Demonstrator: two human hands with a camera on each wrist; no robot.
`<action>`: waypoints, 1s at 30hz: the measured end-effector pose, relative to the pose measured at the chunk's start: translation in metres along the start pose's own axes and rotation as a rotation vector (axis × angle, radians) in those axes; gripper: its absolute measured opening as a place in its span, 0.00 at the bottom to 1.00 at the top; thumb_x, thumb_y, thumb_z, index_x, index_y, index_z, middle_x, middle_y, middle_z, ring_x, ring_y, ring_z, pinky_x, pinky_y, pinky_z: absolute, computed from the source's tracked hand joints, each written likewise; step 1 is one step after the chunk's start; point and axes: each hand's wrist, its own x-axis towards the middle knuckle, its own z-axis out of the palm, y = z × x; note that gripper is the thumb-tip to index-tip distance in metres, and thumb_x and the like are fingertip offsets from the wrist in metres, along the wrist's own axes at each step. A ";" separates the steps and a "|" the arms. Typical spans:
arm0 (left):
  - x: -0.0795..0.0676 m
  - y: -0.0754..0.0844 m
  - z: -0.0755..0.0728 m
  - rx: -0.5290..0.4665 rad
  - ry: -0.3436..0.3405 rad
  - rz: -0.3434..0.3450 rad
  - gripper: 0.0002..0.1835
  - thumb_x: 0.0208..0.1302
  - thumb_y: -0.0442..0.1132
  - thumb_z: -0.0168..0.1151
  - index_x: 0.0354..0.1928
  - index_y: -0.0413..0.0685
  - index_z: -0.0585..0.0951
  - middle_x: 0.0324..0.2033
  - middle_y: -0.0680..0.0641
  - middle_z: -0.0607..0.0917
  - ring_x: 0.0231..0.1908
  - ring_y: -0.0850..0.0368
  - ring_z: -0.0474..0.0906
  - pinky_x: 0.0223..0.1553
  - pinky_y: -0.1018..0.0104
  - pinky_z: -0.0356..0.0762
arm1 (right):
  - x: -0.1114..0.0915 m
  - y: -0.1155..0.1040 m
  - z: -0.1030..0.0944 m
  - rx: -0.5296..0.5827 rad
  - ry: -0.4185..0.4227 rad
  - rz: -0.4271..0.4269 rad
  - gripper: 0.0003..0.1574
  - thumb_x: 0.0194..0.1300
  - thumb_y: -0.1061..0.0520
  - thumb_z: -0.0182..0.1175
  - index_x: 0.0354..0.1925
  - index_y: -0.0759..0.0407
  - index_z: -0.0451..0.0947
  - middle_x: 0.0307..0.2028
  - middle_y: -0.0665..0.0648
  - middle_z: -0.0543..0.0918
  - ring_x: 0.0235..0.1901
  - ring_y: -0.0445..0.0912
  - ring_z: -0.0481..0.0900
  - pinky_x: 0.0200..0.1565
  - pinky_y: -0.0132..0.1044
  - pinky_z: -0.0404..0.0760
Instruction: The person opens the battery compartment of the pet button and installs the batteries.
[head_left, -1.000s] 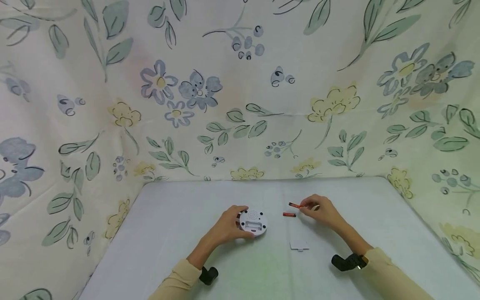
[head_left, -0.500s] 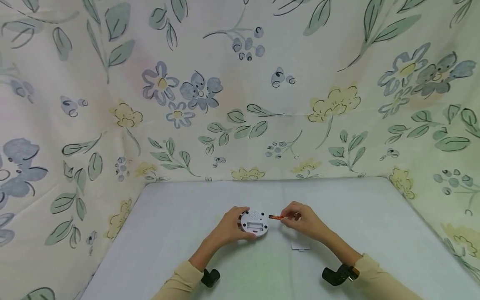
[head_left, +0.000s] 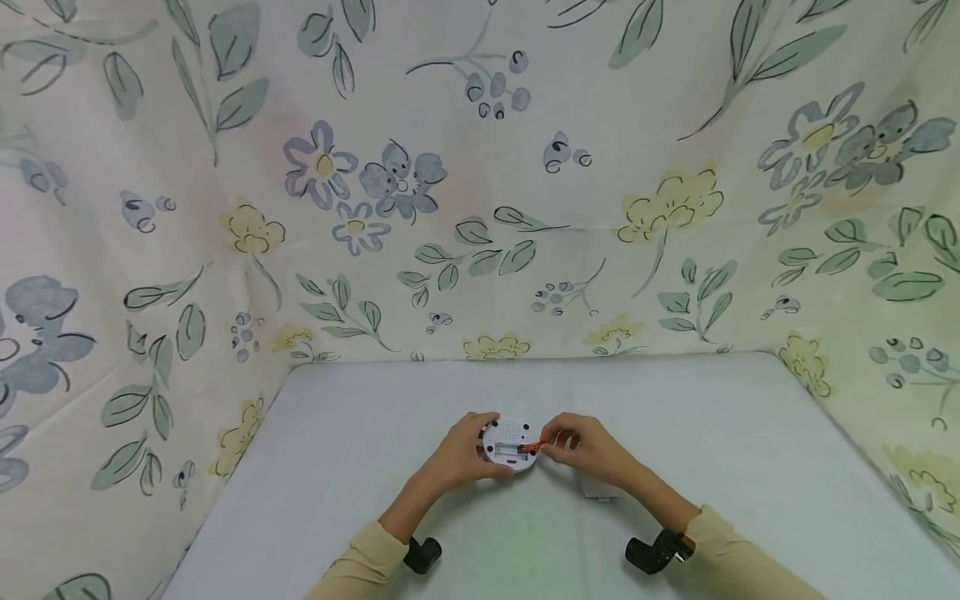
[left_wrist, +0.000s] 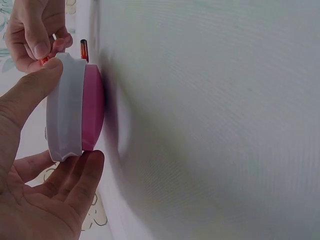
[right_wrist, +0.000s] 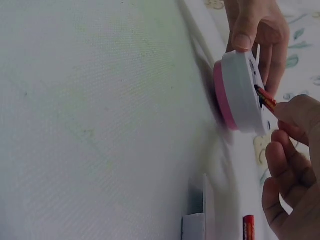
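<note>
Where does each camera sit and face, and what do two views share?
Head: head-worn, facing forward and down; left hand, right hand and sleeves show.
Left wrist: worn there, facing the round device; both hands show.
Right wrist: worn there, facing the pinched battery; both hands show.
Both wrist views share the device's pink side.

Left sleeve (head_left: 360,560): plain beige fabric, lightly creased, ending short of the wrist. Right sleeve (head_left: 742,557): matching beige, rumpled towards its end. Left wrist camera (head_left: 424,556): black, stubby, round-ended. Right wrist camera (head_left: 651,553): black, bent in outline, round-ended, with a small bright glint near the sleeve. Left hand (head_left: 463,452) and right hand (head_left: 588,447): bare.
</note>
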 end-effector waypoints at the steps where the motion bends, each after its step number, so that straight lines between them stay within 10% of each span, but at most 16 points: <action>1: 0.000 0.000 0.000 0.002 0.000 0.001 0.47 0.51 0.50 0.83 0.70 0.40 0.71 0.57 0.43 0.76 0.51 0.52 0.74 0.52 0.54 0.76 | 0.000 0.000 0.001 0.002 -0.004 0.013 0.06 0.67 0.60 0.70 0.41 0.54 0.84 0.35 0.44 0.82 0.33 0.42 0.78 0.35 0.36 0.79; 30: -0.003 0.002 -0.001 0.021 0.001 0.038 0.48 0.52 0.52 0.82 0.70 0.38 0.71 0.56 0.42 0.76 0.52 0.49 0.73 0.53 0.51 0.74 | 0.018 0.007 0.009 0.105 -0.094 0.002 0.07 0.69 0.59 0.68 0.45 0.57 0.84 0.38 0.49 0.83 0.31 0.43 0.77 0.33 0.33 0.77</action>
